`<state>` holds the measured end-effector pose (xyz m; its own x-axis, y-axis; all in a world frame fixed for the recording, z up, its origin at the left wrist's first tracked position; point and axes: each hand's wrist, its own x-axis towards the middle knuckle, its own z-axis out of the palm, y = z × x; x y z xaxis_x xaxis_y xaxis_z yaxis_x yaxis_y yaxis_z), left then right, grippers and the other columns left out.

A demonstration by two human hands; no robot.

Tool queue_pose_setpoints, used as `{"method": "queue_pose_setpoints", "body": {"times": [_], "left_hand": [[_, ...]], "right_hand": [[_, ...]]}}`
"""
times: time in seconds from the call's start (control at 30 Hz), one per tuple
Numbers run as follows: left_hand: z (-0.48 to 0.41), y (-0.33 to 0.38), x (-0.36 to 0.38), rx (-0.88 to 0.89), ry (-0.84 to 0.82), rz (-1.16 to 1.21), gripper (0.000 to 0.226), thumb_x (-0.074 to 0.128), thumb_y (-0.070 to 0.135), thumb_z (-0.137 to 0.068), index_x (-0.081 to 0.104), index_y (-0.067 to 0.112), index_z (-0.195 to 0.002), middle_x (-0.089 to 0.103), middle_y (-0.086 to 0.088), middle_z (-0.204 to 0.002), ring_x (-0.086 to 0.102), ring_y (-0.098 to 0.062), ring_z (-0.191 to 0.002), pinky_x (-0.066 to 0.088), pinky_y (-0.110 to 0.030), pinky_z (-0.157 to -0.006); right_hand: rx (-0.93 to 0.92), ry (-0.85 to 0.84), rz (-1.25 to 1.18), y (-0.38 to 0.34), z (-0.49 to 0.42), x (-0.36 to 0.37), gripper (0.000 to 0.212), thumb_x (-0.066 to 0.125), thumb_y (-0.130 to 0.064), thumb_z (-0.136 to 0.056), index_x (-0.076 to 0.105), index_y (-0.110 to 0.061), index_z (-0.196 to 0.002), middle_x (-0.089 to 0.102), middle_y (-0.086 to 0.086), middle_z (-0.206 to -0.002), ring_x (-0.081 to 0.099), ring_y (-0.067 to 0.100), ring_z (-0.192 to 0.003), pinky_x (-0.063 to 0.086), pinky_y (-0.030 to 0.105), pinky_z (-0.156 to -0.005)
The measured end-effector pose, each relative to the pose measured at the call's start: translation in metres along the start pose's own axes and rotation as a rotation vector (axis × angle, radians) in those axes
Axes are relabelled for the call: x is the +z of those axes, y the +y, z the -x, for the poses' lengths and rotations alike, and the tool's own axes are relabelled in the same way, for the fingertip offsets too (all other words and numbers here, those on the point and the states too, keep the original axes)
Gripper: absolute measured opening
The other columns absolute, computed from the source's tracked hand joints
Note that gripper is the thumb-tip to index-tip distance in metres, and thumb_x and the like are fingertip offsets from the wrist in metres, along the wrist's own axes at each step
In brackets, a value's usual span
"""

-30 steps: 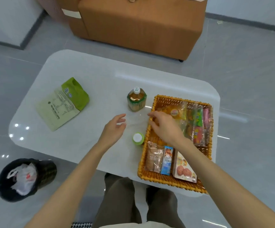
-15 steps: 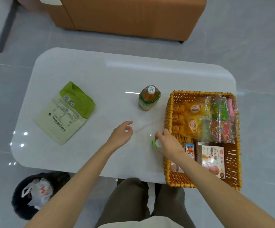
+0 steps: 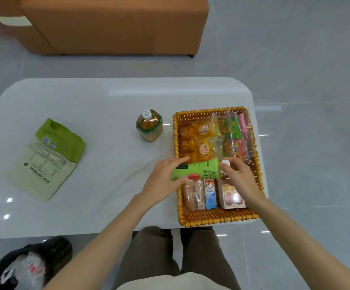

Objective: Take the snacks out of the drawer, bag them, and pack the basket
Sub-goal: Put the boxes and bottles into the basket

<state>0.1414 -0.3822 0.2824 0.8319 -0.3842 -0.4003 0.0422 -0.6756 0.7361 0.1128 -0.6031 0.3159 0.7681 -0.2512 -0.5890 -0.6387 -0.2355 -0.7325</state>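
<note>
A woven wicker basket [image 3: 212, 218] sits at the right end of the white table [image 3: 98, 105]. It holds bagged orange snacks [image 3: 197, 139], colourful candy packs [image 3: 235, 132], a bread pack [image 3: 193, 194], a small blue packet [image 3: 210, 195] and a pink box [image 3: 231, 197]. A light green bottle [image 3: 197, 169] lies sideways over the basket's middle. My left hand [image 3: 163, 181] grips its base end and my right hand [image 3: 239, 176] grips its white cap end.
A tea bottle [image 3: 149, 127] stands upright left of the basket. A green and cream pouch [image 3: 48, 158] lies flat on the table's left side. An orange sofa [image 3: 111, 24] is beyond the table. A black bin [image 3: 29, 266] with a plastic bag stands on the floor at lower left.
My right hand picked the green bottle up from the table beside the basket. Both hands now hold it sideways over the basket. The camera view shifted left.
</note>
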Motion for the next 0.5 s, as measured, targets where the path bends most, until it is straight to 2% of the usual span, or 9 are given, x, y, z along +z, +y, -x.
{"method": "queue_pose_setpoints", "body": {"times": [0.1,0.17,0.27,0.37,0.5], "left_hand": [[-0.004,0.022,0.03,-0.007,0.055,-0.017,0.058,0.068,0.04,-0.086,0.046,0.035,-0.139,0.048,0.007,-0.137,0.037,-0.012,-0.127,0.031,-0.024,-0.103],[-0.007,0.032,0.051,-0.019,0.065,-0.016,0.058,0.069,0.038,-0.085,0.048,0.031,-0.139,0.047,0.007,-0.137,0.036,-0.01,-0.128,0.027,-0.021,-0.101],[-0.016,0.035,0.08,-0.038,0.041,-0.052,0.054,0.067,0.031,-0.087,0.05,0.024,-0.138,0.049,0.004,-0.135,0.039,-0.014,-0.128,0.03,-0.025,-0.105],[-0.024,0.03,0.105,-0.062,0.051,-0.118,0.048,0.062,0.026,-0.092,0.05,0.02,-0.138,0.049,0.001,-0.136,0.039,-0.016,-0.13,0.031,-0.028,-0.108],[-0.03,0.019,0.129,-0.121,0.099,-0.175,0.045,0.055,0.019,-0.096,0.047,0.02,-0.14,0.041,-0.001,-0.146,0.036,-0.018,-0.136,0.03,-0.029,-0.11]], "right_hand": [[0.12,0.036,-0.069,0.032,0.003,-0.028,0.022,0.055,-0.025,-0.096,0.055,-0.015,-0.116,0.063,0.002,-0.109,0.068,0.013,-0.088,0.056,0.024,-0.061],[0.175,0.023,-0.085,0.05,0.003,-0.041,0.021,0.054,-0.027,-0.097,0.054,-0.017,-0.116,0.063,-0.004,-0.105,0.069,0.011,-0.083,0.057,0.025,-0.063],[0.221,0.021,-0.08,0.077,-0.008,-0.049,0.021,0.052,-0.027,-0.098,0.053,-0.018,-0.116,0.062,-0.005,-0.105,0.067,0.01,-0.086,0.057,0.023,-0.064],[0.234,0.026,-0.06,0.096,-0.029,-0.044,0.028,0.054,-0.026,-0.096,0.053,-0.015,-0.121,0.061,0.004,-0.118,0.066,0.018,-0.1,0.06,0.033,-0.076],[0.225,0.009,-0.047,0.103,-0.056,-0.03,0.033,0.052,-0.021,-0.097,0.048,-0.008,-0.128,0.055,0.008,-0.119,0.061,0.024,-0.109,0.059,0.037,-0.082]]}}
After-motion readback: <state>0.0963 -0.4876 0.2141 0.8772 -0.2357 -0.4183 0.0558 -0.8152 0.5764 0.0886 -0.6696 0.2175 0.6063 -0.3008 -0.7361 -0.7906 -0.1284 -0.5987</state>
